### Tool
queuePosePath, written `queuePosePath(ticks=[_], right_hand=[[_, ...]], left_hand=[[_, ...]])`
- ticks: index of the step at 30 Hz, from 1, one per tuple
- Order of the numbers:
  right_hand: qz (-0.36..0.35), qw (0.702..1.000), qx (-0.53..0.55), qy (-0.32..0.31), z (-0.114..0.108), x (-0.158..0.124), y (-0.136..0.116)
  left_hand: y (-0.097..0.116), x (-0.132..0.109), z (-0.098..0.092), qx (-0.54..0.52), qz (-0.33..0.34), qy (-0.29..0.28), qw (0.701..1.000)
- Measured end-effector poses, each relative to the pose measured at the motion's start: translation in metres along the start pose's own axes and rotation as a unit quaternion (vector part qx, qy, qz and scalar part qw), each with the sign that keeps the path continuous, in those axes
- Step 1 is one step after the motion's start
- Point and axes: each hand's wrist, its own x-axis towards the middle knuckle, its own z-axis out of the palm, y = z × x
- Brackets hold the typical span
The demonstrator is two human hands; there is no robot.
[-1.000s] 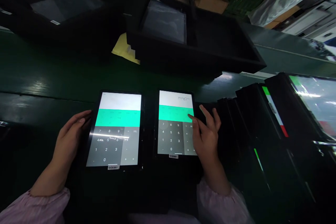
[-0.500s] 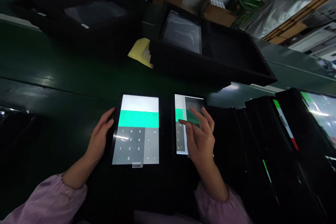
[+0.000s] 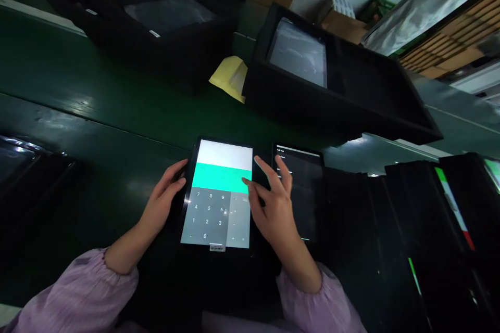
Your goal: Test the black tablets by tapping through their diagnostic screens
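Note:
Two tablets lie side by side on the dark bench, each in a black case. The left tablet (image 3: 219,192) shows a calculator app with a white display, a bright teal band and a grey keypad. My left hand (image 3: 162,200) rests against that tablet's left edge, fingers slightly apart. My right hand (image 3: 273,208) hovers over the tablet's right side, its fingertips close to the teal band. The right tablet (image 3: 299,192) has a dark screen with small menu text at its upper left, and my right hand's fingers partly cover it.
The green bench top (image 3: 97,119) runs behind the tablets. Beyond it stand a black tray (image 3: 344,104) holding a glass panel and a yellow envelope (image 3: 228,79). Black cases (image 3: 410,208) are stacked at right, with another black tray (image 3: 156,47) at back left and cardboard boxes (image 3: 339,23) behind.
My right hand has moved left from the right tablet to over the left one. The right tablet's screen went from calculator to dark menu. The view has swung, shifting everything rightward.

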Motion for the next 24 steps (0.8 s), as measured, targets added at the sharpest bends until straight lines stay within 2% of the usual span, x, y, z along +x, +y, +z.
queuePosePath(ticks=[3, 8, 13, 15, 19, 21, 24], right_hand=[[0.018, 1.000, 0.001, 0.016, -0.002, -0.002, 0.002], [-0.023, 1.000, 0.001, -0.013, 0.002, -0.002, -0.001], [0.007, 1.000, -0.005, 0.020, 0.000, -0.004, 0.001], [-0.004, 1.000, 0.008, 0.021, -0.001, -0.006, -0.003], [-0.077, 0.995, 0.057, -0.042, 0.003, -0.009, -0.022], [-0.091, 0.992, 0.057, -0.072, 0.004, -0.010, -0.031], [-0.075, 0.994, 0.056, -0.059, 0.001, -0.008, -0.031]], left_hand=[[0.003, -0.001, 0.001, 0.025, 0.018, -0.005, 1.000], [0.004, -0.002, 0.000, 0.069, 0.050, -0.021, 0.996], [0.003, -0.002, -0.001, 0.107, 0.051, -0.048, 0.992], [0.002, -0.002, -0.002, 0.121, 0.059, -0.056, 0.989], [0.000, -0.001, -0.001, 0.172, 0.087, -0.057, 0.980], [-0.001, -0.001, 0.000, 0.202, 0.095, -0.053, 0.973], [-0.001, 0.000, 0.001, 0.233, 0.104, -0.047, 0.966]])
